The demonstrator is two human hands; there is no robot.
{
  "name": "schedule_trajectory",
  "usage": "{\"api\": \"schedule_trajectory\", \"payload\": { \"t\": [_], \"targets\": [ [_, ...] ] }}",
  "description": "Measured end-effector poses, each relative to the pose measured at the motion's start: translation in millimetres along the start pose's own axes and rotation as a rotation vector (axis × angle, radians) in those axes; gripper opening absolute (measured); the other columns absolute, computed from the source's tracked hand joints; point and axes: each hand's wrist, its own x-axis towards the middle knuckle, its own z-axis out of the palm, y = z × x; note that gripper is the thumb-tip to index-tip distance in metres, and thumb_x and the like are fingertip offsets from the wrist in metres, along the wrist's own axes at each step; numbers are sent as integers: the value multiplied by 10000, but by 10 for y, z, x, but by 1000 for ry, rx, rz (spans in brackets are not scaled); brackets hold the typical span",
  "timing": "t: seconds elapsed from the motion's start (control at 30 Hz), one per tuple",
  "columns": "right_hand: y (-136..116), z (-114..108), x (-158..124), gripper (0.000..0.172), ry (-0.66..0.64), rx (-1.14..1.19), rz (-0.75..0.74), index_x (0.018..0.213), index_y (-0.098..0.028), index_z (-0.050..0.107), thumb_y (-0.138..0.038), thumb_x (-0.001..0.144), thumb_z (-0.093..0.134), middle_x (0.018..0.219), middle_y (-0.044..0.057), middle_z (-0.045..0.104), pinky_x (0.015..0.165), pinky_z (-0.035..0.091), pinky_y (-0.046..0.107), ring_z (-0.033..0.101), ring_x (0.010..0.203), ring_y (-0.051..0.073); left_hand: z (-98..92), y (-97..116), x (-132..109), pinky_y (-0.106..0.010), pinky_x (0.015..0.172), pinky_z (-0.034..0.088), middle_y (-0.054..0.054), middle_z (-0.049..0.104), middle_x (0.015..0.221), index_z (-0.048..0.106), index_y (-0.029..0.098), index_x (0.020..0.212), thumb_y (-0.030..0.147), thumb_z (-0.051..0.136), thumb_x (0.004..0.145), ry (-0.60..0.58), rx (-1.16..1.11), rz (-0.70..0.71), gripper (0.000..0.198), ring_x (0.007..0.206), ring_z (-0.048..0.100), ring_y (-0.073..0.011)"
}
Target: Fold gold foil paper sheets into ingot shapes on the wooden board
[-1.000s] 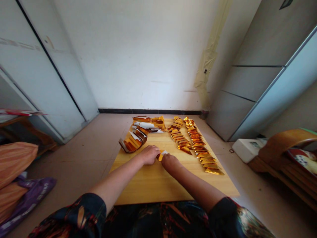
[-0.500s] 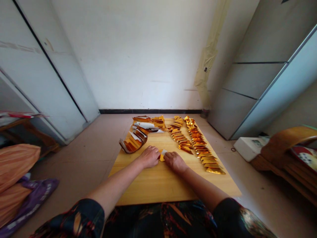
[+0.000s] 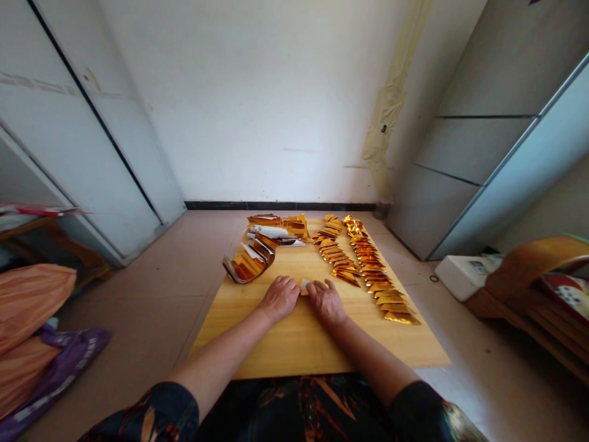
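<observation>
My left hand [image 3: 280, 297] and my right hand [image 3: 326, 301] lie side by side on a wooden board [image 3: 294, 344], fingers bent down and pressing a small gold foil paper [image 3: 304, 285] between them. Only a sliver of the paper shows past the fingertips. Behind my left hand stands a curved stack of gold foil sheets [image 3: 248, 264]. Two rows of folded gold pieces [image 3: 368, 270] run away from me on the right side of the board.
More gold and white sheets [image 3: 276, 230] lie at the board's far end. Grey cabinets [image 3: 483, 153] stand on the right, a white box [image 3: 462, 273] and a wooden chair [image 3: 534, 276] beside them. Orange and purple bags [image 3: 37, 331] lie on the floor at left.
Both hands have flattened onto the paper and drawn a little closer to me; less of the gold paper shows now than before.
</observation>
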Motion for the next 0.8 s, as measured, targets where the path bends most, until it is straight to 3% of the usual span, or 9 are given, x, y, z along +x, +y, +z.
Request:
{"api": "schedule_trajectory", "payload": {
  "t": [0.17,0.33,0.57,0.8],
  "targets": [
    [6,-29,-15,198,11,22,-15,952,-182,580,-176,964,382,1037,66,641,846,335,293,518,1007,180,33,-17,11,-359,753,431,-100,594,817,646,163,768,132,431,857,20,-29,21,235,854,521,-223],
    [22,-21,-25,204,6,-6,83,958,-215,613,-222,957,409,1030,69,607,762,339,287,496,957,195,38,-42,29,-322,765,448,-88,603,831,639,155,770,101,475,804,9,-92,40,176,845,527,-208],
    [54,-60,-6,187,-15,88,257,928,-197,635,-211,925,448,962,69,622,733,335,260,512,941,184,44,-68,83,-276,773,444,-50,622,827,663,177,789,116,506,777,-23,-292,-150,169,846,561,-173],
    [147,-88,37,171,-49,140,226,880,-188,636,-178,882,465,930,60,644,732,339,241,544,898,167,39,-97,143,-264,711,426,-30,630,780,690,191,777,173,526,791,-37,-317,-235,166,778,575,-159]
  ]
}}
